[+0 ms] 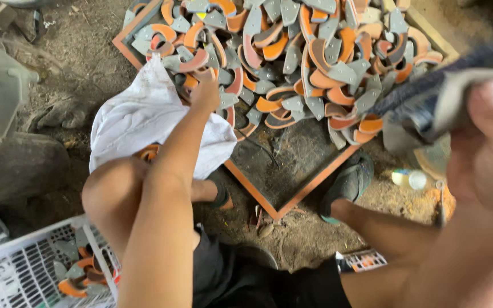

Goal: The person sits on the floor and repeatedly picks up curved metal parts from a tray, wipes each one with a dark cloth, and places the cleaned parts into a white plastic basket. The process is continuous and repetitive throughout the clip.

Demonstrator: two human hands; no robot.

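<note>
My left hand (205,94) reaches down into a heap of grey and orange curved metal pieces (292,63), its fingers closed among them at the heap's near-left edge; whether it grips a piece I cannot tell. A white cloth sack (138,117) lies beside that hand, over my left knee. My right hand (489,154), close to the camera at the right, is shut on a grey tool wrapped in cloth (440,94), held above the heap's right side.
The pieces lie in a shallow orange-framed tray (292,197) on a dirt floor. A white plastic crate (35,265) at lower left holds a few more pieces. My sandalled feet (349,182) rest at the tray's corner. A grey block (7,165) sits at the left.
</note>
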